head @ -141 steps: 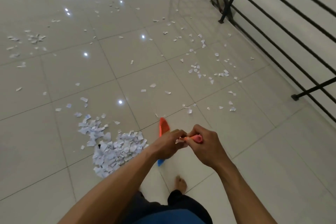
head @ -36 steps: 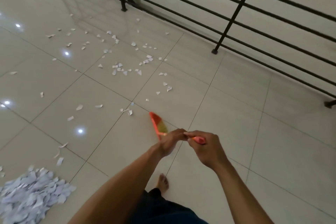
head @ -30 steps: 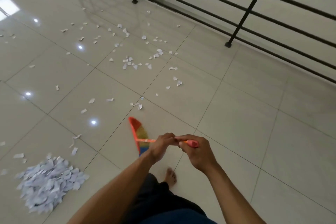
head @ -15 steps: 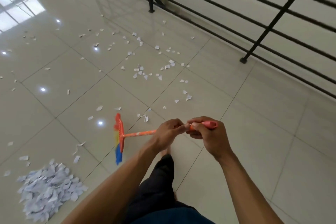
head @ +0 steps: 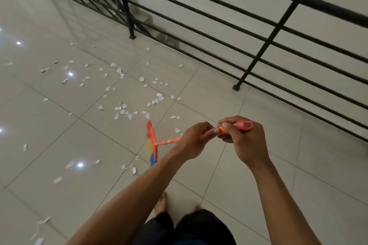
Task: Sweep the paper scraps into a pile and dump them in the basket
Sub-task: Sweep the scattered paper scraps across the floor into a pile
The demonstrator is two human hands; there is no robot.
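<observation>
Head view: left hand (head: 194, 142) and right hand (head: 244, 143) both grip broom (head: 152, 141) handle. Sweeping step; scraps (head: 123, 110) lie between broom and railing (head: 265, 45). Next: reach past them, pull back.

The black railing (head: 264, 45) closes off the far and right edges of the floor (head: 298, 155), its posts planted on the tiles. Left of it the floor lies open, carrying only flat paper scraps (head: 122, 112). A bare foot (head: 162, 203) stands on the tiles near the broom (head: 151, 139) head, on the person's side.
</observation>
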